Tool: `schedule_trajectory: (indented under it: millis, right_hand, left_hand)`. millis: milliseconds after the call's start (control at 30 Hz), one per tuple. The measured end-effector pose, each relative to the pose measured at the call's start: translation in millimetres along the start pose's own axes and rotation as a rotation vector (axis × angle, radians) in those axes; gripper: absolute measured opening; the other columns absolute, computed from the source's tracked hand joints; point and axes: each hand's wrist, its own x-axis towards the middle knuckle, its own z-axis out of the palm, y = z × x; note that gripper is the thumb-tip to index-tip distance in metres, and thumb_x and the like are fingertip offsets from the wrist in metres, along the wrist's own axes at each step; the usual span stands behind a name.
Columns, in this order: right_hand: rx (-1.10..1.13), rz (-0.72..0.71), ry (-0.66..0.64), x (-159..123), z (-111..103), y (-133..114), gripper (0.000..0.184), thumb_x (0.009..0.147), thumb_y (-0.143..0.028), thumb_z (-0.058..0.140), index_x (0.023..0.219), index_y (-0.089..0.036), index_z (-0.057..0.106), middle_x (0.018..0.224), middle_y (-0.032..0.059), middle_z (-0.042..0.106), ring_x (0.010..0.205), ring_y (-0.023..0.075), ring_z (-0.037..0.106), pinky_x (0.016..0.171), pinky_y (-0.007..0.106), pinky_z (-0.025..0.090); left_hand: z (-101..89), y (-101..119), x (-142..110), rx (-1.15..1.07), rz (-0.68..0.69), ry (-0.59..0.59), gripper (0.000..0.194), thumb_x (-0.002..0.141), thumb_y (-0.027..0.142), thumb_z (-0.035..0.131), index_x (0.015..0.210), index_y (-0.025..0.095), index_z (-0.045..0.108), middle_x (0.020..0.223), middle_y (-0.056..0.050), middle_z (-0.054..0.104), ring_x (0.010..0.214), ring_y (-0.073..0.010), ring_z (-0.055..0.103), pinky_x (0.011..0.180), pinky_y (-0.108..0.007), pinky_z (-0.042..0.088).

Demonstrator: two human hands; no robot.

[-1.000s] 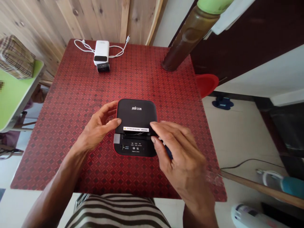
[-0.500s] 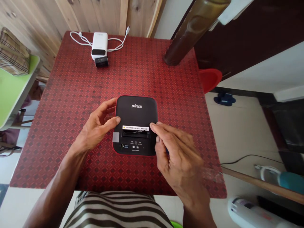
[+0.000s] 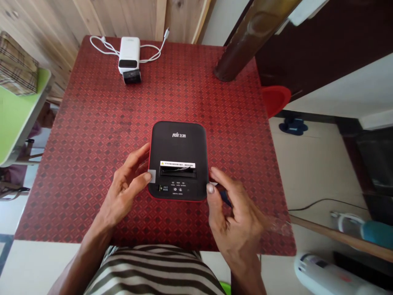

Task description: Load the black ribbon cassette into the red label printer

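A black receipt printer (image 3: 179, 149) with a red edge lies flat on the patterned red table. Its top carries a white warning strip (image 3: 177, 164) above a dark paper slot, with small buttons below. My left hand (image 3: 124, 186) holds the printer's left side, its thumb by a grey square sticker (image 3: 152, 176). At the right edge is my right hand (image 3: 235, 209), thumb and forefinger close to the casing. Within its curled fingers a dark blue object (image 3: 226, 198) shows in part, with a pale tip at the printer's side; its kind is hidden.
A white power bank (image 3: 129, 49) with a white cable (image 3: 153, 56) and a small black-faced device (image 3: 132, 76) sit at the back left. A thick brown post (image 3: 236, 53) stands at the back right. A red stool (image 3: 276, 99) is beside the table.
My right hand has drawn back from the printer's top to its right edge. My left thumb has slid down toward the grey sticker. The printer appears slightly farther right in view.
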Motion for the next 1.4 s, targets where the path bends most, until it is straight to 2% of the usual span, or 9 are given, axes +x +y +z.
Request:
schedule_trajectory:
  millis: [133,367,567,667,867,1000,1100,1267,1400]
  right_hand:
    - [-0.019,-0.018,-0.005,1,1,0,0.032,0.113,-0.016,0.069,0.144,-0.019,0.076,0.117,0.0097,0.091,0.094,0.0204,0.089,0.09,0.029,0.072]
    - [0.001,-0.026,0.005,1,2,2,0.037,0.111,-0.014,0.07,0.147,-0.022,0.076,0.118,0.0093,0.092,0.095,0.0223,0.09,0.089,0.031,0.074]
    - [0.022,-0.001,-0.001,0,2,3,0.042,0.112,-0.017,0.071,0.153,-0.024,0.074,0.12,0.0099,0.092,0.097,0.0252,0.092,0.09,0.036,0.076]
    - [0.026,0.029,0.007,-2,3,1,0.041,0.112,-0.017,0.071,0.152,-0.023,0.074,0.122,0.011,0.092,0.1,0.0256,0.092,0.092,0.037,0.077]
    - [0.09,0.069,0.013,-4,5,-1,0.046,0.11,-0.013,0.07,0.156,-0.021,0.07,0.125,0.012,0.092,0.106,0.0263,0.092,0.095,0.039,0.077]
    - [0.074,0.058,-0.021,7,-4,-1,0.039,0.11,-0.015,0.073,0.149,-0.023,0.074,0.119,0.0097,0.092,0.1,0.0252,0.091,0.091,0.038,0.076]
    - [0.061,-0.024,-0.04,27,-12,-3,0.036,0.11,-0.011,0.073,0.142,-0.026,0.078,0.12,0.0082,0.091,0.104,0.0261,0.089,0.097,0.042,0.074]
    - [0.031,-0.268,-0.245,68,-4,-2,0.033,0.113,-0.004,0.063,0.134,-0.023,0.081,0.127,0.0087,0.09,0.117,0.0271,0.084,0.106,0.046,0.07]
    - [0.006,-0.303,-0.526,98,12,-4,0.027,0.111,-0.002,0.065,0.118,-0.02,0.084,0.127,0.0111,0.089,0.116,0.029,0.083,0.105,0.048,0.069]
  left_hand:
    - [4.7,2,-5,0.078,-0.007,0.046,0.057,0.108,0.046,0.083,0.164,0.043,0.072,0.177,-0.002,0.064,0.171,-0.0402,0.053,0.138,-0.06,0.051]
    - [8.1,10,-4,0.088,-0.004,0.023,0.059,0.107,0.045,0.085,0.164,0.04,0.071,0.174,-0.005,0.067,0.166,-0.0397,0.059,0.137,-0.063,0.051]
    - [12.9,15,-4,0.088,-0.027,0.023,0.059,0.109,0.044,0.082,0.165,0.036,0.068,0.177,-0.006,0.064,0.175,-0.0392,0.047,0.138,-0.061,0.051]
    - [15.4,13,-4,0.059,-0.039,0.046,0.058,0.108,0.042,0.082,0.164,0.034,0.068,0.175,-0.007,0.066,0.172,-0.0389,0.052,0.139,-0.061,0.049]
    - [19.1,8,-5,0.049,-0.057,0.086,0.056,0.109,0.042,0.079,0.164,0.034,0.068,0.172,-0.008,0.068,0.164,-0.0381,0.061,0.132,-0.058,0.056]
    - [14.7,4,-7,0.044,-0.057,0.071,0.059,0.109,0.042,0.078,0.166,0.036,0.066,0.176,-0.006,0.064,0.165,-0.0384,0.057,0.128,-0.054,0.056]
    - [9.3,0,-7,0.049,-0.04,0.034,0.06,0.109,0.044,0.076,0.167,0.037,0.065,0.177,-0.005,0.062,0.165,-0.0406,0.056,0.124,-0.054,0.057]
    - [4.2,-12,-4,0.021,0.024,0.002,0.06,0.109,0.047,0.076,0.168,0.038,0.064,0.173,-0.006,0.065,0.155,-0.0382,0.064,0.122,-0.054,0.058]
    - [4.8,-17,-1,-0.01,0.059,0.001,0.063,0.107,0.05,0.079,0.167,0.035,0.064,0.171,-0.008,0.066,0.155,-0.0389,0.064,0.123,-0.056,0.057]
